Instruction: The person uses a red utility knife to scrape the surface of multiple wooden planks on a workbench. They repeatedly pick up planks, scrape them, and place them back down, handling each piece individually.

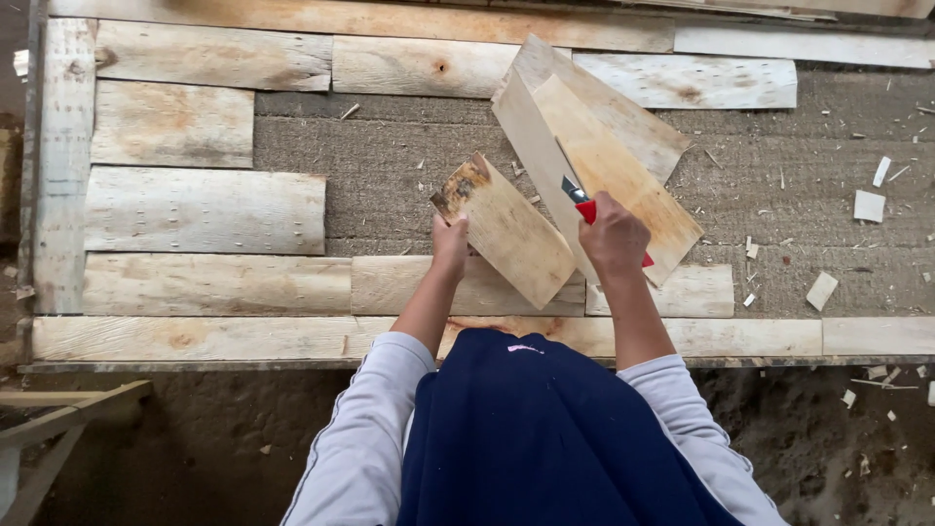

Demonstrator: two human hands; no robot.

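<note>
Two bare hands work over a frame of pale wooden planks (205,209) laid on rough grey ground. The left hand (450,244) pinches the near edge of a short, stained wooden offcut board (506,229), propped at a tilt. The right hand (612,234) is closed around a red-handled cutting tool (584,206) (blade barely visible) against a longer leaning pale board (604,166). Trimming seems in hand; the next stroke wants a steady brace.

Long pale grey sleeves (365,429) were pushed up toward the elbows, forearms bare. A thin dark seam line ran down the left sleeve. A dark navy garment (545,438) covered the front, with a small pink mark (526,348) near its top edge.
</note>
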